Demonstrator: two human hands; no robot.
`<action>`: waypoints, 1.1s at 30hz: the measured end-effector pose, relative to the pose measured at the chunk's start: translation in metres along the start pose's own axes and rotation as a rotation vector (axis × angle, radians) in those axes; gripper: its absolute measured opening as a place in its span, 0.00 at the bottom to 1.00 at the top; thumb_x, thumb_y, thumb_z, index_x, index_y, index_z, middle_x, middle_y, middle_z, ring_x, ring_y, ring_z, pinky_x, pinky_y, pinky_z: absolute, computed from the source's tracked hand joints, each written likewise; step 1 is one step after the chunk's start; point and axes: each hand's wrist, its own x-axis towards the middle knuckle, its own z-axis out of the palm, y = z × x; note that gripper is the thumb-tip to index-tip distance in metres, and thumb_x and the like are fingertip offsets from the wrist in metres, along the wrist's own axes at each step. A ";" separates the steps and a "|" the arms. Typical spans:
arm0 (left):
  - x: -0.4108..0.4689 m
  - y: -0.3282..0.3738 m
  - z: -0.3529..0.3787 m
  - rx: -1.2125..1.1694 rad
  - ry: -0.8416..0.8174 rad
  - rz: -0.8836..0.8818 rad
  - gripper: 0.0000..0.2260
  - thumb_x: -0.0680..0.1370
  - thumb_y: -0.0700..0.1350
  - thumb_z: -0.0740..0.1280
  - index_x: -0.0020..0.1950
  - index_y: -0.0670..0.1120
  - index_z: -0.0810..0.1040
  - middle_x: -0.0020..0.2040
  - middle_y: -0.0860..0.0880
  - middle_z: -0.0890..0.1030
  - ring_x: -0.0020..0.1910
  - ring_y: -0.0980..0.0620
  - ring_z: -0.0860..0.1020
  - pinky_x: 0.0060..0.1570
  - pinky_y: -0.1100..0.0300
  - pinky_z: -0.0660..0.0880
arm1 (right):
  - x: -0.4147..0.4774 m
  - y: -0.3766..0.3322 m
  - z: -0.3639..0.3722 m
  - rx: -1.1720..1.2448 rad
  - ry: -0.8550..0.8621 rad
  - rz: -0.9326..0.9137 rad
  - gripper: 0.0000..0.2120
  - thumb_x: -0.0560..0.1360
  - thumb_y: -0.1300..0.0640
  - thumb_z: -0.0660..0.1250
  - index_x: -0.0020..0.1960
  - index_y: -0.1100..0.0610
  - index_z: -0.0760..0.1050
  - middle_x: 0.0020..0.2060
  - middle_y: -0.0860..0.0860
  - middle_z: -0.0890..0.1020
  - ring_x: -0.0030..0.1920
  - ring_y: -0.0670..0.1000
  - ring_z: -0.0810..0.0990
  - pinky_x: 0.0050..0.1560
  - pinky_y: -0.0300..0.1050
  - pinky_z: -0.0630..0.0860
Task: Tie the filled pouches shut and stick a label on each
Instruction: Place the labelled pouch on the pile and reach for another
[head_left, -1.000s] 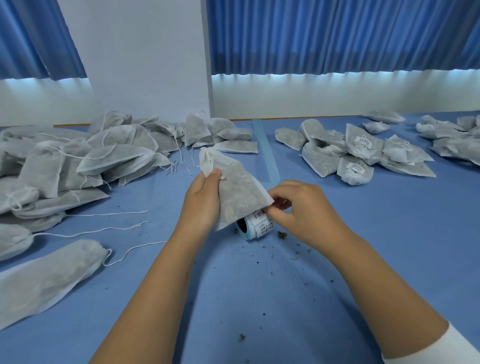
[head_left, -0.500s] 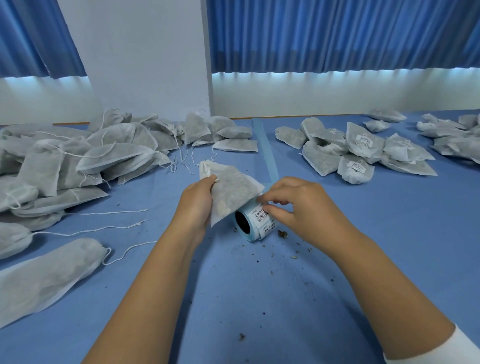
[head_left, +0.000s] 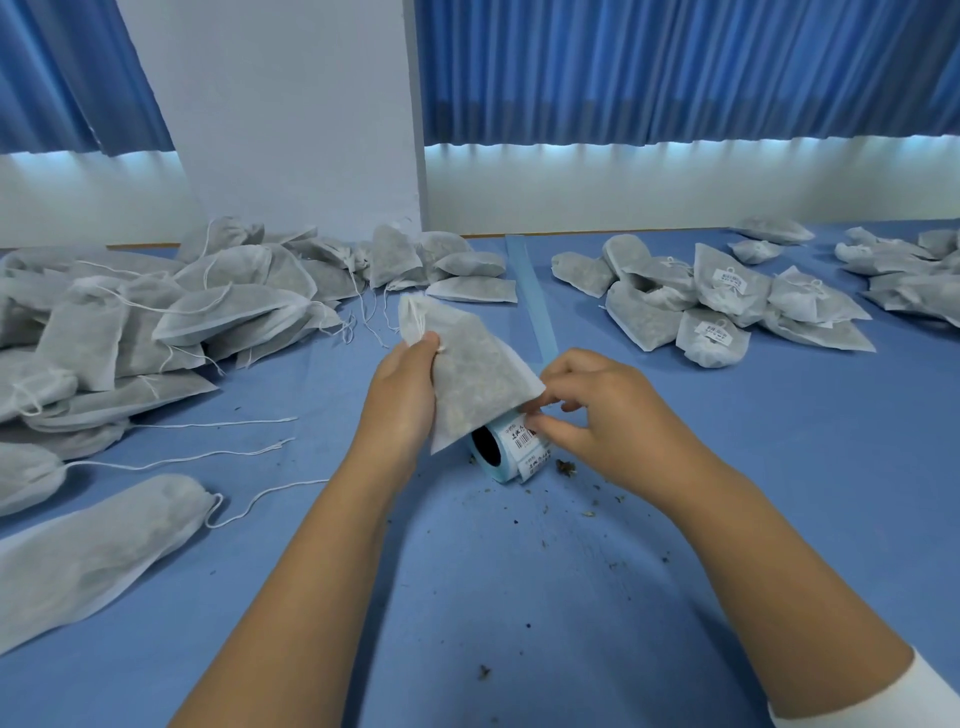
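the left hand (head_left: 402, 395) grips a filled pouch (head_left: 478, 374) by its gathered neck, thumb pressed over the knotted string, and holds it tilted above the table so its lower corner overhangs the label roll (head_left: 506, 452). the right hand (head_left: 597, 410) is curled tight, thumb and forefinger pinching at the edge of the top label (head_left: 525, 434) on that roll, which lies on its side just under the pouch. this pouch looks tied already, so the step in hand is labelling. the next move likely calls for peeling the sticker clean off its backing without dragging the light roll along, then pressing it flat onto the pouch's face. around the roll, dry crumbs (head_left: 566, 467) speckle the blue table (head_left: 519, 597). to the left sprawls a heap of unlabelled pouches (head_left: 156, 322) with loose strings trailing. to the right sits a smaller pile of labelled pouches (head_left: 717, 301). a spent backing strip (head_left: 530, 291) runs away toward a white wall (head_left: 291, 104) hung with blue curtains (head_left: 675, 67).
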 end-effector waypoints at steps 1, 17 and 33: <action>-0.002 0.000 0.001 -0.010 -0.018 0.044 0.10 0.82 0.51 0.61 0.44 0.52 0.78 0.35 0.60 0.84 0.36 0.62 0.82 0.35 0.66 0.76 | 0.000 0.000 0.001 -0.016 0.008 -0.005 0.07 0.76 0.56 0.71 0.53 0.55 0.84 0.50 0.48 0.79 0.46 0.47 0.76 0.51 0.40 0.73; 0.003 -0.006 0.004 0.032 -0.053 0.022 0.12 0.83 0.49 0.60 0.44 0.50 0.78 0.32 0.59 0.83 0.34 0.62 0.82 0.38 0.62 0.75 | -0.003 0.001 0.005 -0.005 0.101 -0.017 0.02 0.75 0.54 0.70 0.46 0.53 0.80 0.39 0.40 0.81 0.43 0.42 0.80 0.48 0.43 0.76; -0.001 -0.002 0.002 0.026 -0.055 0.015 0.11 0.83 0.51 0.60 0.45 0.50 0.78 0.34 0.59 0.83 0.35 0.61 0.81 0.36 0.65 0.74 | 0.002 0.011 -0.019 0.643 0.171 0.306 0.08 0.75 0.64 0.65 0.39 0.56 0.75 0.45 0.44 0.86 0.48 0.43 0.83 0.53 0.46 0.81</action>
